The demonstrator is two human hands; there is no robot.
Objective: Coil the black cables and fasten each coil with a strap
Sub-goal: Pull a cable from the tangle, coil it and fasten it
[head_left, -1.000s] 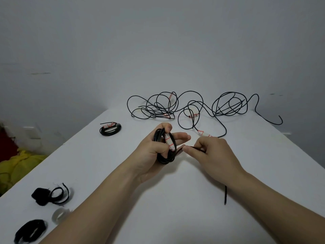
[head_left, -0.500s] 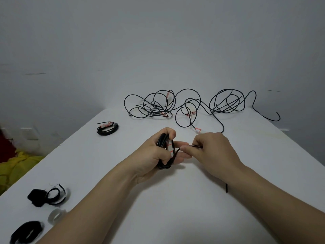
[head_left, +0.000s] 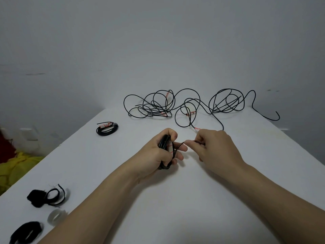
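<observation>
The black coil is standing upright at the middle of the table, with the left hand curling round it and the right hand pinching its loose end just beside. Tangled cables are lying beyond, and straps are waiting near-left.

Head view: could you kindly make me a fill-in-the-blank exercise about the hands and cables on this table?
The left hand grips a coil of ____ cable.
The right hand pinches the strand leading off that ____.
A finished coil lies on the table to the ____ of both hands.
The tangled cables lie toward the table's ____ edge.
Missing: black; coil; left; far.
</observation>
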